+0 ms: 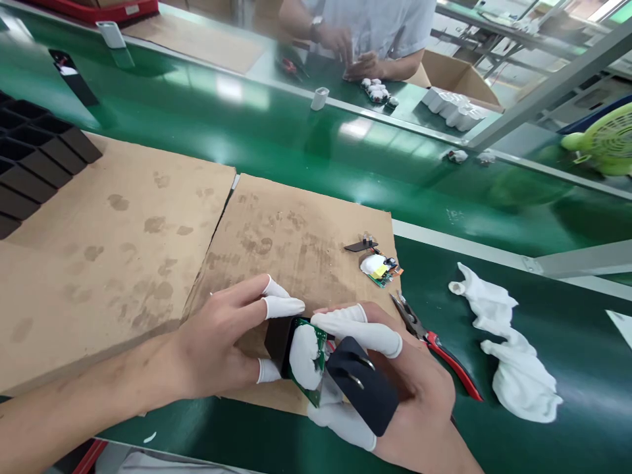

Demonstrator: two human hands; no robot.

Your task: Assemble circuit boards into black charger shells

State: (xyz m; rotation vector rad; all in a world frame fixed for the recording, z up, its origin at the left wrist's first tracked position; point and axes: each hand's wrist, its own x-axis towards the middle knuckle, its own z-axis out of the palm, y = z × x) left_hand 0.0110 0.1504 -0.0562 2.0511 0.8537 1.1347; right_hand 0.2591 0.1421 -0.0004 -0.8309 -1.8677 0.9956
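Note:
My left hand [222, 342], with white finger cots, pinches a black shell piece [277, 337] against a green circuit board [311, 359] that carries a white blob. My right hand [395, 382], also in finger cots, grips a black plug cover [363, 385] with two metal prongs and presses against the same board. Both hands meet over the near edge of the brown cardboard sheet [296, 230]. A second small circuit board [380, 268] and a black part with prongs [363, 245] lie on the cardboard's right corner.
Red-handled cutters [439, 352] and a crumpled white glove [508, 355] lie on the green bench to the right. Black compartment trays [34, 158] stand far left. Across the green conveyor [296, 131] another person's hands [350, 56] work near white parts [454, 108].

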